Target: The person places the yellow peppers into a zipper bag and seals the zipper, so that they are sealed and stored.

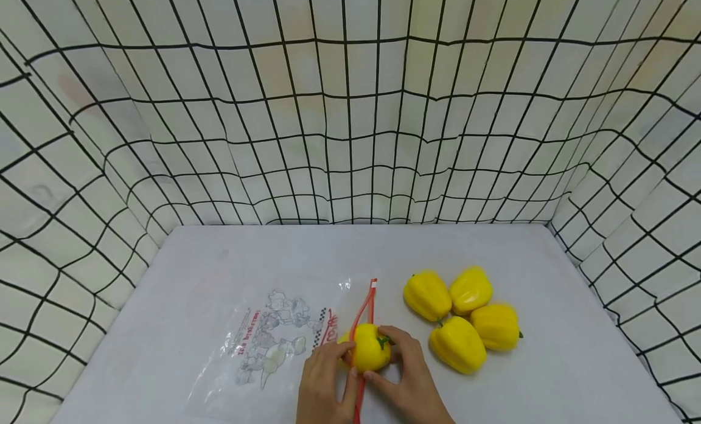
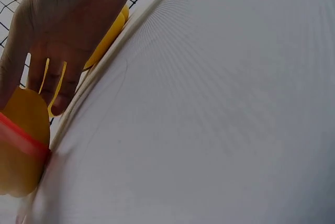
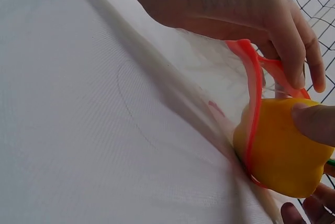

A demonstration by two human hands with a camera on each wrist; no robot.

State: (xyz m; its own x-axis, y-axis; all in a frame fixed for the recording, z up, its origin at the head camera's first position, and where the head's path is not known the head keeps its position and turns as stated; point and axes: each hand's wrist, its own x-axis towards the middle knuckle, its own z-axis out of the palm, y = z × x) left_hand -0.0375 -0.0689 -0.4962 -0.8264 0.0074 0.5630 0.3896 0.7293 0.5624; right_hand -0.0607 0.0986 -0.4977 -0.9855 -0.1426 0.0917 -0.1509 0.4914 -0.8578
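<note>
A clear zip bag with a cartoon print lies flat on the white table, its red zip strip facing right. My left hand pinches the red rim and holds the mouth open. My right hand grips a yellow bell pepper with a green stem, thumb on top. The pepper sits partway inside the red rim. In the left wrist view, the pepper shows under my left fingers, with the red strip across it.
Several more yellow peppers lie in a cluster to the right of my hands. White sheeting with a black grid walls the table at the back and on both sides.
</note>
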